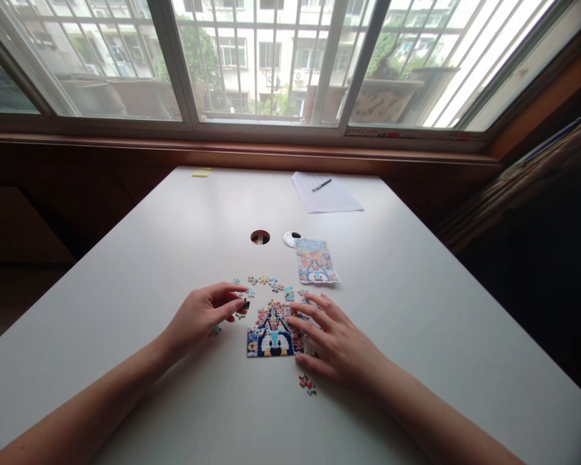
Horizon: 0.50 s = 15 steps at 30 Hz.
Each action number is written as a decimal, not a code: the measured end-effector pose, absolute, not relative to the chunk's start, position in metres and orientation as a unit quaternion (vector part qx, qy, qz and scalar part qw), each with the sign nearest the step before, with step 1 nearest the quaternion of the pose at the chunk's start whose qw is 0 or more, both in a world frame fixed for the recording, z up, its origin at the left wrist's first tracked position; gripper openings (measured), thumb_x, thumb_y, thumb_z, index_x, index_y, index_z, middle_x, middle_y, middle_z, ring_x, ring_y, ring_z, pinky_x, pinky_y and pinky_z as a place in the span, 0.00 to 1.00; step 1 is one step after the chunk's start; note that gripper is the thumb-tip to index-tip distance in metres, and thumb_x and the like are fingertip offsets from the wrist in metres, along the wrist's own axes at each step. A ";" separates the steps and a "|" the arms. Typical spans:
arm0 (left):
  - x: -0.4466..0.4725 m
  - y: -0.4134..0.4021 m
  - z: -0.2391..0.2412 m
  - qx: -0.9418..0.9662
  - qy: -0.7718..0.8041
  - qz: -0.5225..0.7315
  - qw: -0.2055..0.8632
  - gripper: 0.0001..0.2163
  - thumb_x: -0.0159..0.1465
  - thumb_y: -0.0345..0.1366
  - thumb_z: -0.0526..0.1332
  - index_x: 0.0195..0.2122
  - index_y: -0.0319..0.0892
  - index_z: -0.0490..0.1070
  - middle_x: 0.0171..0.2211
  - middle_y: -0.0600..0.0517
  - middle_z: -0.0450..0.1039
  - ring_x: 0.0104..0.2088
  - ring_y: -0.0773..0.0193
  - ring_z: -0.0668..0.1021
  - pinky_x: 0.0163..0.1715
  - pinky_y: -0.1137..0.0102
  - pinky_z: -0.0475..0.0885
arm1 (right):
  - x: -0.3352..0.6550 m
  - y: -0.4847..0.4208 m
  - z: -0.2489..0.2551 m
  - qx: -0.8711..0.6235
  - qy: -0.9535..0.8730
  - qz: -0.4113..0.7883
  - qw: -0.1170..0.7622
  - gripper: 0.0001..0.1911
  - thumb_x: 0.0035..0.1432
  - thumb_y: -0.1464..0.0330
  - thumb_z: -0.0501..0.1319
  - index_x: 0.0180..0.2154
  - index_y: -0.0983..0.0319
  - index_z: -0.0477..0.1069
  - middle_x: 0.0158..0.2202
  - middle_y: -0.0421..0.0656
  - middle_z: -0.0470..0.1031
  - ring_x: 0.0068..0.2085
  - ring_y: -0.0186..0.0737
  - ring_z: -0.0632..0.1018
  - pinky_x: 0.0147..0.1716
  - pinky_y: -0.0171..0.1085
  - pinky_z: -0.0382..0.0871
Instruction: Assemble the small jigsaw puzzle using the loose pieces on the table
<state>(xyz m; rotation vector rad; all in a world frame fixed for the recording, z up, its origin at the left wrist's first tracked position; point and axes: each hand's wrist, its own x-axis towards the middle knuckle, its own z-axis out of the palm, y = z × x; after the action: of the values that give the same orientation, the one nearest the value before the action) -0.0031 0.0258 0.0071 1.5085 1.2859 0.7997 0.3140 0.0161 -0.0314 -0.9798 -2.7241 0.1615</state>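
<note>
A partly joined jigsaw puzzle (271,341) with a blue cartoon dog's face lies on the white table. My left hand (204,310) is beside its upper left, thumb and fingers pinching a dark puzzle piece (246,303). Spread fingers of my right hand (332,336) rest over the puzzle's right side and hide part of it. Loose puzzle pieces (263,279) form an arc above the puzzle. A few more joined pieces (307,384) lie below my right hand. The printed picture sheet (314,261) with the same dog lies beyond.
The white table (126,271) has a round cable hole (260,237) and a metal ring cover (292,239) near its middle. Farther back are a paper sheet (326,197) with a pen (322,185) and a yellow note (201,172). A barred window stands behind the table.
</note>
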 end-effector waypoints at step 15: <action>-0.005 0.027 -0.009 0.719 0.540 0.277 0.338 0.07 0.65 0.44 0.66 0.40 0.50 0.82 0.39 0.51 0.78 0.39 0.61 0.79 0.42 0.68 0.74 | 0.314 0.016 -0.032 -0.339 -0.932 0.055 0.118 0.30 0.65 0.53 0.61 0.65 0.54 0.64 0.69 0.44 0.63 0.71 0.59 0.58 0.68 0.63 0.55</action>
<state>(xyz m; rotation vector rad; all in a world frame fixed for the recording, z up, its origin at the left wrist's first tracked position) -0.0046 0.0269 -0.0089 1.8727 1.4081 0.7223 0.3144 0.0160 -0.0320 -0.9920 -2.7255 0.1619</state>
